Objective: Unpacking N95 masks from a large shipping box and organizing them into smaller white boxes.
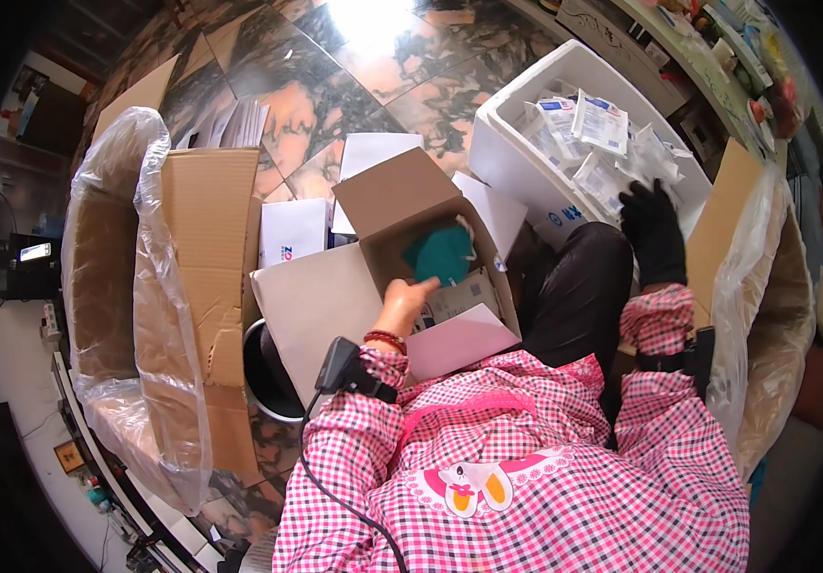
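My left hand [408, 304] is bare, with a red bracelet at the wrist, and reaches into an opened cardboard box [394, 202]. Its fingers close on the lower edge of a teal item with a white loop, apparently a folded face mask [447, 254]. Below the mask, flat printed packets [461, 298] lie in the box. My right hand [653, 229] wears a black glove and is over the near right side of a white foam box [505, 134]. Its fingers are apart, beside clear sealed packets [599, 181] heaped in that box; its palm side is hidden.
Large cardboard cartons lined with clear plastic stand at the left [203, 248] and right [755, 258]. Small white boxes [294, 232] sit behind the opened box. A dark round bucket [276, 368] is left of it. A cluttered shelf [717, 67] runs along the far right.
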The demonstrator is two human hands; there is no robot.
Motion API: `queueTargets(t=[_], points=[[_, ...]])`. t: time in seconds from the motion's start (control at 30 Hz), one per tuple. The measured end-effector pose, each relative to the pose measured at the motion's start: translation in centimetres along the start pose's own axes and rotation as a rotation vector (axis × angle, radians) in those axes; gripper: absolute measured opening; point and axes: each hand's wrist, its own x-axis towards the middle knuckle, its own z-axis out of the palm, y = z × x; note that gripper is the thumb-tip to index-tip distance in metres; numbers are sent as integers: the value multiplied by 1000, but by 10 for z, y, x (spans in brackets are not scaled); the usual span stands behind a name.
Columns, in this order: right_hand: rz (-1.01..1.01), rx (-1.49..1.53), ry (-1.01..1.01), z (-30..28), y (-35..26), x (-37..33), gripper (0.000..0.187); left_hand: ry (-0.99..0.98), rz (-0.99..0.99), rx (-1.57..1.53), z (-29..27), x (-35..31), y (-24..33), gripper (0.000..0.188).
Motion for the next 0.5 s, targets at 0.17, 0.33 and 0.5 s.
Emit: queueTargets(t=[0.17,0.33,0.5], points=[[-9,-224,-164,81,11,-47,33,34,532,770,22,36,-43,42],[-610,-881,-593,111,36,-73,29,12,79,1197,45,45,-12,43],[2,-690,-555,137,47,-93,25,167,-14,1056,34,55,-51,44]])
